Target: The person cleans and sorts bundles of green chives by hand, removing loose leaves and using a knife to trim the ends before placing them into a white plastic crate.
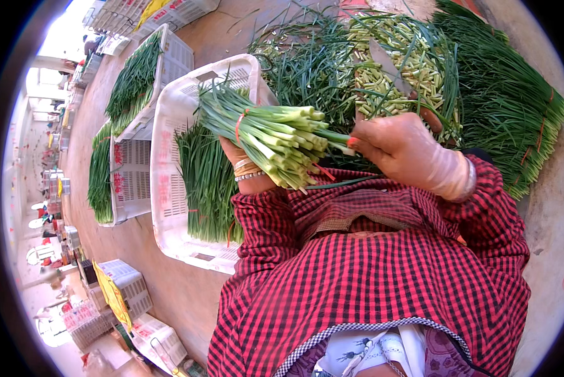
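Red-and-black checked smock [370,283] closest, below both hands, its sleeves reaching to the wrists; left hand [232,152] mostly hidden under its load, closed round a thick bunch of green stalks [279,135], several thin bands [249,168] about its wrist; bunch lies tilted across the left palm, pale butt ends toward the right hand, darker leaves away to the left, one red tie [238,125] round it just above the left hand; right hand [408,147] narrow, fingertips pinched on a single stalk [334,136] at the bunch's right edge, the stalk's other end against the bunch; a whitish, glove-like layer seems to cover the right hand as far as the wrist

Left of and below the left hand, a white plastic crate [169,213] with tied green bundles [208,182] inside; farther left, two more pale crates [132,182], also carrying greens; beyond the hands, a heap of loose leaves [307,69]; just past the right hand, short cut stalk pieces [431,56], a knife [387,65] lying on them, blade pointing away from that hand; to the right hand's right, a large pile of long greens [502,94], red ties across it
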Demonstrator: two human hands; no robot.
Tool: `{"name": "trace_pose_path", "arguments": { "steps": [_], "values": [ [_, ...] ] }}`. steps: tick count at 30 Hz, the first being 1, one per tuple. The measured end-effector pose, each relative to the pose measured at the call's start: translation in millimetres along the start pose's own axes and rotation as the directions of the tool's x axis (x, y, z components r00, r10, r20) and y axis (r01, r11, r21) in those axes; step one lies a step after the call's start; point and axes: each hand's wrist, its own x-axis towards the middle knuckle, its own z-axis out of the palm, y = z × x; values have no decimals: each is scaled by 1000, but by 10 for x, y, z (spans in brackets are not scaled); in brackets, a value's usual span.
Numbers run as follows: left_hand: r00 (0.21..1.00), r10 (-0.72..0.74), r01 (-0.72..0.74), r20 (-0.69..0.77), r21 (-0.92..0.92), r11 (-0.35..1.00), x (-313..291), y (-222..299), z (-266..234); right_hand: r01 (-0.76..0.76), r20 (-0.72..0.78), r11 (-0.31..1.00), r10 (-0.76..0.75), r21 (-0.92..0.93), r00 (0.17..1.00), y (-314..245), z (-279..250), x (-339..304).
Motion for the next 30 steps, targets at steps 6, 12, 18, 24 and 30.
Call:
{"name": "trace_pose_path", "arguments": {
  "steps": [6, 12, 18, 24, 30],
  "values": [
    [995, 3, 9, 103, -111, 994, -70, 145, -85, -222, 43, 945, 218, 240, 975, -7, -599, -437],
    [959, 246, -239, 144, -63, 969, 108, 445, -471, -396, -107, 741, 528, 542, 842, 75, -1058, -1095],
    [945, 322, -322, -56, 22, 947, 27, 505, -310, -560, -351, 717, 694, 416, 628, 752, -1793, -1828],
    [973, 230, -230, 5, -27, 973, -173, 409, -353, -525, 9, 848, 526, 74, 851, 670, -658, -812],
    [987, 85, -83, 137, -20, 996, 100, 95, -340, -21, -19, 985, 25, 169, 1000, 320, 413, 253]
  ]
}}
